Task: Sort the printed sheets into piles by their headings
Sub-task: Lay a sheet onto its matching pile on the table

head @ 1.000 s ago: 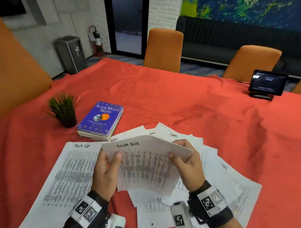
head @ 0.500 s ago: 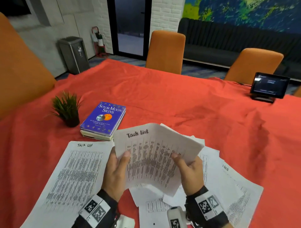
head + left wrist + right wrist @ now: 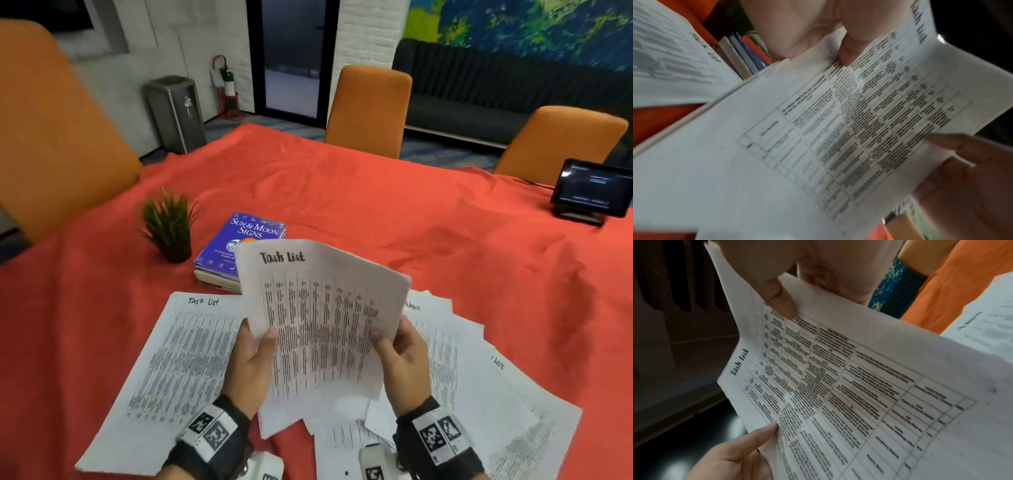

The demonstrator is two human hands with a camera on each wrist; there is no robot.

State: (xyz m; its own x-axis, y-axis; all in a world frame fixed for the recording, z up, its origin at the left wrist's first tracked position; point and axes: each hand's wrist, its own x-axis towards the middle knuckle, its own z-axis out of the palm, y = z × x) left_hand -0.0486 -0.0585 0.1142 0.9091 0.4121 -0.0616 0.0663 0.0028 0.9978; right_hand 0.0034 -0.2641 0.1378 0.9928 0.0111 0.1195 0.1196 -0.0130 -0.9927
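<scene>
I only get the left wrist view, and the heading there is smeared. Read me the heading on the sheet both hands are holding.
Observer: In the head view the held sheet reads "Task List".
Operator: Find me a matching pile.
Observer: A flat sheet headed "Task List" lies on the red cloth, left of the left hand.
Operator: Report the other side.
Observer: Right of the right hand lies a loose fan of sheets. One heading looks like "Admin".
</scene>
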